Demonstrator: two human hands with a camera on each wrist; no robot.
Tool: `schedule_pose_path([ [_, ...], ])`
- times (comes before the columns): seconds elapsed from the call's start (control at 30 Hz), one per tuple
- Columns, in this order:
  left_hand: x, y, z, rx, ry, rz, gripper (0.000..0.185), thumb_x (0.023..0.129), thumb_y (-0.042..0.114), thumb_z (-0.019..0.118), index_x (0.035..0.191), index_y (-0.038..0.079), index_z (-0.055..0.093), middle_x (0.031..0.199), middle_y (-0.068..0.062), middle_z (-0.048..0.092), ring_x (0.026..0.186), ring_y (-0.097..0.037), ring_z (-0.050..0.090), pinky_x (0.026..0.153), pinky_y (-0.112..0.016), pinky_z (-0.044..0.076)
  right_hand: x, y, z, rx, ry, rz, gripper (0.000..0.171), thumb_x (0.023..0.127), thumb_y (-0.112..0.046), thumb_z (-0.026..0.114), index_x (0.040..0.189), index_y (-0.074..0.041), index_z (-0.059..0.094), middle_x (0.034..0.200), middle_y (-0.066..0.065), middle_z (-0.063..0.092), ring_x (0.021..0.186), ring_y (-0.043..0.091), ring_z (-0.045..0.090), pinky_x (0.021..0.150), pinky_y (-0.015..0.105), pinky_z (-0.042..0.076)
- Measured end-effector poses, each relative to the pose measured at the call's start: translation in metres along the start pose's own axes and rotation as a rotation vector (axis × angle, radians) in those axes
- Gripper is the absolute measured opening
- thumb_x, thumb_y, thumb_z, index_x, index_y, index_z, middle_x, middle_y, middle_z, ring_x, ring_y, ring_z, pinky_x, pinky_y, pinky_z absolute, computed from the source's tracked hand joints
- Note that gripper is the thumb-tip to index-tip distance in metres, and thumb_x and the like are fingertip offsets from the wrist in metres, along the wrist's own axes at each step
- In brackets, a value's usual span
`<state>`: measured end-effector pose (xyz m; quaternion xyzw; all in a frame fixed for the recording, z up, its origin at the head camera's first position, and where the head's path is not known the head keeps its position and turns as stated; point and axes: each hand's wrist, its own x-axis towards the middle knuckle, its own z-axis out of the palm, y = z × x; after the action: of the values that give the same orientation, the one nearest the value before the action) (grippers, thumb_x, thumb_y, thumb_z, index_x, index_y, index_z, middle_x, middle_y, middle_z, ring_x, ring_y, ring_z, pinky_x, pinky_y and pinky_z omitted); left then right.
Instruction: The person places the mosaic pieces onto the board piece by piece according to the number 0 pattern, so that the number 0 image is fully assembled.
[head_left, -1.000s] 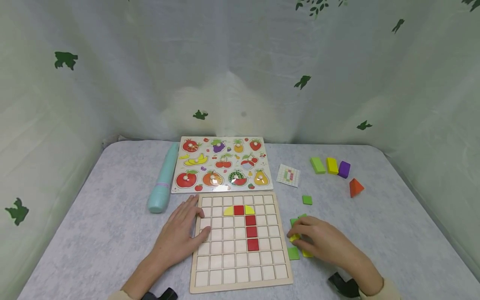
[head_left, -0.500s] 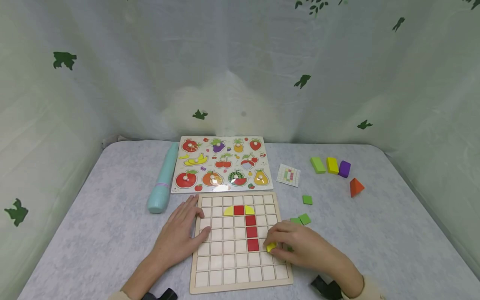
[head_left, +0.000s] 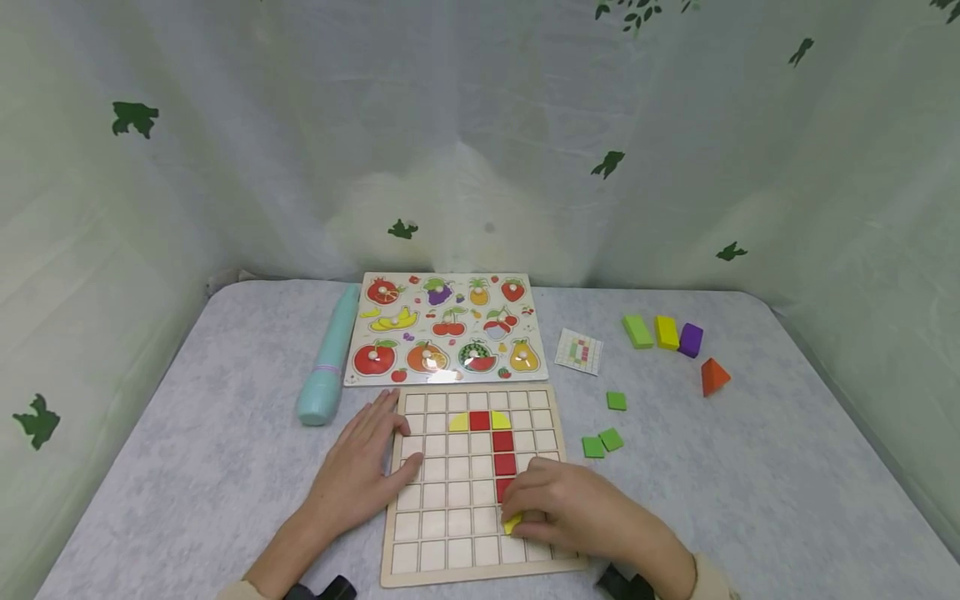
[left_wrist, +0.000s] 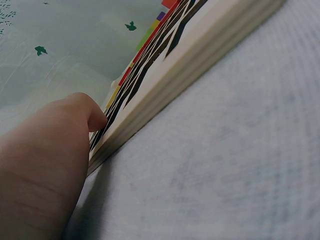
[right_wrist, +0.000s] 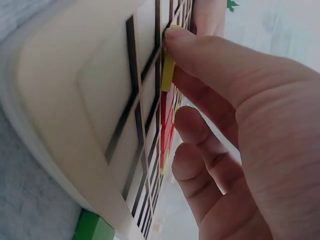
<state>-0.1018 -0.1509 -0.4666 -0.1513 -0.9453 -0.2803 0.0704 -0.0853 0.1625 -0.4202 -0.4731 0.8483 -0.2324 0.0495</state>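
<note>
My right hand [head_left: 573,508] pinches a yellow tile [head_left: 512,523] between thumb and fingers, low over the wooden grid board [head_left: 387,550]. In the right wrist view the yellow tile [right_wrist: 168,72] is on edge-on show beside the red tiles, its thumb-side end covered. A column of red tiles [head_left: 504,463] runs down the board, with another red square [head_left: 479,421] at its top between two rounded yellow pieces [head_left: 458,422]. My left hand [head_left: 360,479] rests at the board's left edge, fingers extended and thumb over the rim; the thumb [left_wrist: 92,112] shows at that rim in the left wrist view.
Loose green tiles [head_left: 593,447] lie right of the board; a green piece [right_wrist: 93,227] shows by its edge. Behind are a fruit puzzle [head_left: 442,383], a pattern card [head_left: 578,352] and a teal cylindrical object [head_left: 321,392]. Coloured blocks [head_left: 666,332] and an orange pyramid [head_left: 714,377] sit back right.
My right hand has carried the yellow tile left from the loose tiles onto the board, down to just below the red column. The left hand has stayed put.
</note>
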Motion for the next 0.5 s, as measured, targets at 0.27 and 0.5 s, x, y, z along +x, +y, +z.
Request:
schedule_pose_path([
  [0.27,0.0005,-0.0008,0.0007,0.000,0.003,0.009,0.027,0.091,0.033,0.074,0.103,0.017,0.057,0.162,-0.017,0.040,0.154,-0.034,0.032,0.127,-0.052,0.025,0.0011,-0.0017,0.0031,-0.054,0.045,0.005,0.009,0.091,-0.031,0.079,0.097,-0.025,0.078,0.097,-0.017,0.069,0.090,-0.002,0.058,0.080,0.004,0.046],
  [0.5,0.0004,-0.0004,-0.0001,0.002,0.005,0.014,0.027,0.091,0.033,0.074,0.103,0.016,0.057,0.162,-0.018,0.040,0.154,-0.035,0.032,0.127,-0.052,0.026,0.0020,-0.0028,0.0024,-0.063,0.042,0.029,0.011,0.091,-0.033,0.079,0.099,-0.025,0.079,0.097,-0.017,0.068,0.089,-0.002,0.056,0.079,0.005,0.046],
])
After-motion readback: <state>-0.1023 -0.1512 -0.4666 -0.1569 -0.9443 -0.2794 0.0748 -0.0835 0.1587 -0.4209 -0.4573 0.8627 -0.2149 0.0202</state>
